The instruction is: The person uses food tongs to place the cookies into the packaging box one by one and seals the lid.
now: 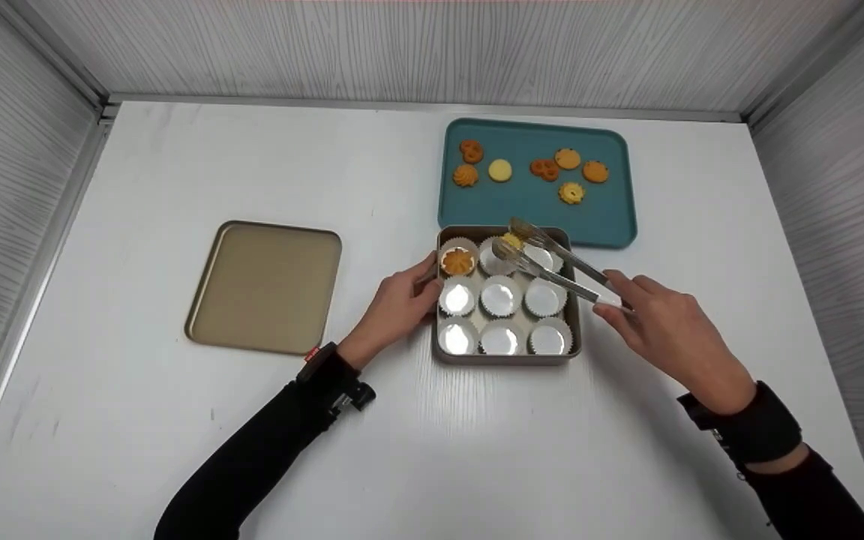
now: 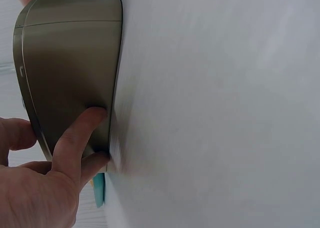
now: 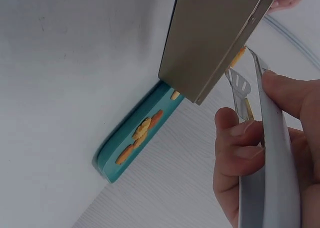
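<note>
Gripping metal tongs (image 1: 552, 264), the right hand (image 1: 664, 330) has its fingers curled round the handles at 4 o'clock of the baking tin (image 1: 507, 358); the tong tips sit over the back row of the tin, pinching a small yellow cookie (image 1: 511, 240) above the middle back paper cup (image 1: 493, 259). Left hand (image 1: 400, 304) rests at 9 o'clock of the tin, fingers bent against its left wall, thumb and forefinger touching the metal side in the left wrist view (image 2: 70, 138). Tin holds nine white paper cups in three rows; back-left cup has an orange swirl cookie (image 1: 458, 262) in it, the others show shiny bottoms. Teal tray (image 1: 612, 217) lies just behind the tin at 12 o'clock, nearly touching it, with loose cookies (image 1: 568, 158) spread over its far half. Flat gold tray (image 1: 265, 285) sits well apart at 9 o'clock of the tin, past the left hand. All on a white table (image 1: 177, 450). Right wrist view: fingers (image 3: 240, 153) wrapped round the tong arms, tin's outer wall (image 3: 210, 43) above, teal tray edge (image 3: 125, 153) beyond. Black sleeves on both arms, a band at each wrist.
</note>
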The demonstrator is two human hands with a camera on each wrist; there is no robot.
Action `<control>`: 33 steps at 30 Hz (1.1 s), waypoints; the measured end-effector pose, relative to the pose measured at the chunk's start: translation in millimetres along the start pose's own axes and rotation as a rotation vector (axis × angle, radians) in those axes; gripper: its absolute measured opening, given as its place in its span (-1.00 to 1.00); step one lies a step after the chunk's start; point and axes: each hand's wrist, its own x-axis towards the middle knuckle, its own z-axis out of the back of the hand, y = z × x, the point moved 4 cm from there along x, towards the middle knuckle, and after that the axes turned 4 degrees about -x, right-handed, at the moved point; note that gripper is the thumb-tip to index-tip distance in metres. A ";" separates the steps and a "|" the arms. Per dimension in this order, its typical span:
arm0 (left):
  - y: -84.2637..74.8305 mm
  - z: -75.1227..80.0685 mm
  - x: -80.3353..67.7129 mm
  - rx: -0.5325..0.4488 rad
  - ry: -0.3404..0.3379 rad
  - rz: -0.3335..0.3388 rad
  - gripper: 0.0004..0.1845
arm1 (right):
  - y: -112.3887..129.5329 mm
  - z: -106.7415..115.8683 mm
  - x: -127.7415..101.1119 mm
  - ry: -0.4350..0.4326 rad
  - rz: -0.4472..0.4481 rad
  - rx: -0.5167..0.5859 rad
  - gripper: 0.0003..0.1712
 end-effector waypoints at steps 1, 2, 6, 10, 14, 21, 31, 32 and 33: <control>-0.1 0.0 -0.1 0.000 0.002 0.002 -0.39 | 1.1 -0.7 0.3 -0.002 0.009 -0.010 -0.52; 0.1 -0.1 -0.2 0.001 0.003 0.004 -0.39 | 2.2 -1.2 0.8 -0.003 0.017 -0.021 -0.52; -0.1 0.3 -0.2 0.002 0.003 0.001 -0.40 | 5.9 -2.3 4.2 0.008 0.043 -0.063 -0.50; -0.4 0.7 -0.7 0.009 0.001 -0.002 -0.40 | 8.5 -4.1 8.1 0.033 0.050 -0.082 -0.50; -0.4 1.0 -0.9 0.018 0.000 0.001 -0.40 | 10.1 -5.1 11.6 0.051 0.052 -0.091 -0.50; 1.3 0.7 -0.7 0.014 0.002 -0.001 -0.38 | 12.0 -5.5 15.3 0.074 0.049 -0.096 -0.51; 0.7 -0.2 -0.5 0.000 0.007 0.002 -0.39 | 12.0 -6.6 18.4 0.087 0.041 -0.110 -0.46; 0.3 -0.3 -0.6 0.000 0.008 0.002 -0.39 | 12.0 -6.5 18.4 0.084 0.041 -0.110 -0.46; 0.2 -0.4 -0.6 0.003 0.008 0.002 -0.39 | 11.9 -6.4 18.2 0.080 0.043 -0.109 -0.46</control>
